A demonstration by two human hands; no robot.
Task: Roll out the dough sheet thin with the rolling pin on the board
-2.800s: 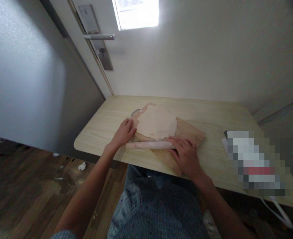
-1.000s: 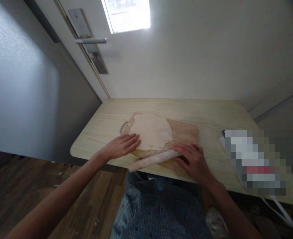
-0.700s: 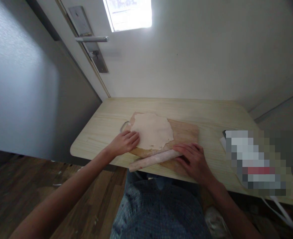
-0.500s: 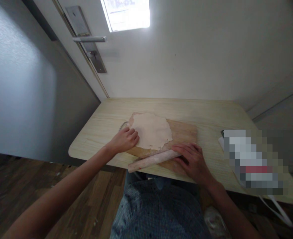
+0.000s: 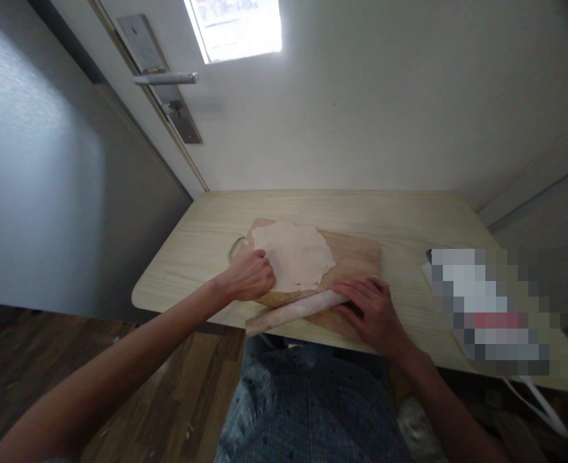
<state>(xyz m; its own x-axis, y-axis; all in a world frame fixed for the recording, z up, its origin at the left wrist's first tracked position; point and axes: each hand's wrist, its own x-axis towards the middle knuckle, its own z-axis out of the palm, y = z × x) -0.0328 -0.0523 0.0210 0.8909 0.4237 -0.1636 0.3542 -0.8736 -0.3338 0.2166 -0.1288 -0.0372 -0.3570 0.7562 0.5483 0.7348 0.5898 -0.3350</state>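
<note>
Dough [image 5: 293, 254] lies thin, floppy and tearable on the board [image 5: 356, 254], best lifted from under its edge. Left hand [image 5: 249, 275] curls its grip there, pinch unclear. Right hand [image 5: 373, 312] rests flat, unclenched, on the rolling pin [image 5: 293, 308].

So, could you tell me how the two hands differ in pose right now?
The left hand is curled at the left edge of the dough sheet; the right hand lies flat, fingers extended. The left hand touches dough, the right hand rests on the rolling pin. Both reach onto the cutting board.
</note>
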